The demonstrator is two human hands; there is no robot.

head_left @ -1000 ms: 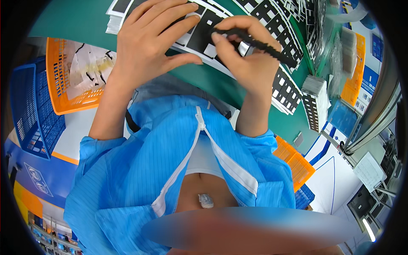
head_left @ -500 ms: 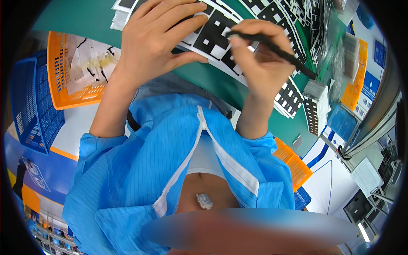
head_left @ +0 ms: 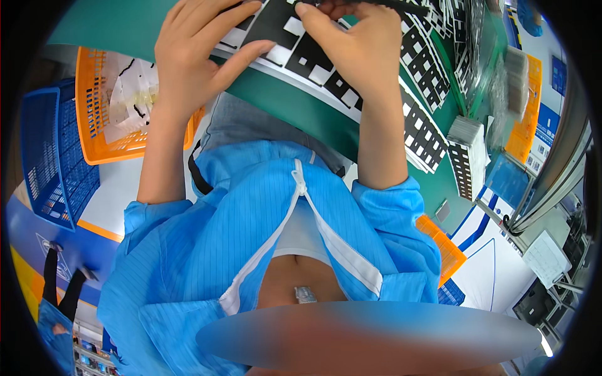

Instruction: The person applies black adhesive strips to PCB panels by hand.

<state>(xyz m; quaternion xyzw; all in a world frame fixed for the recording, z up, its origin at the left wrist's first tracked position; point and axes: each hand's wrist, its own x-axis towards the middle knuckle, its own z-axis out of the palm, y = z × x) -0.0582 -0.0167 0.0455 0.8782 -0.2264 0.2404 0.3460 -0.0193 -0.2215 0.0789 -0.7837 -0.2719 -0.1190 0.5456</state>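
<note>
A sheet printed with black and white blocks lies on the green worktable. My left hand rests on the left part of this sheet, fingers stretched out and thumb spread away from them. My right hand is over the sheet's far side, closed round a slim black stick-like tool. The tool points off to the right, and its working end is hidden by my fingers and the top edge of the picture. My right thumb is bent over the printed surface.
More patterned sheets lie to the right, beside a stack of cards and plastic-wrapped packs. On the left stand an orange basket with paper scraps and a blue crate. A person's legs show at far left.
Both hands have moved up and away over the sheet, the left also leftward. The black tool has swung from slanting down right to nearly level. A person's legs have come into view at left.
</note>
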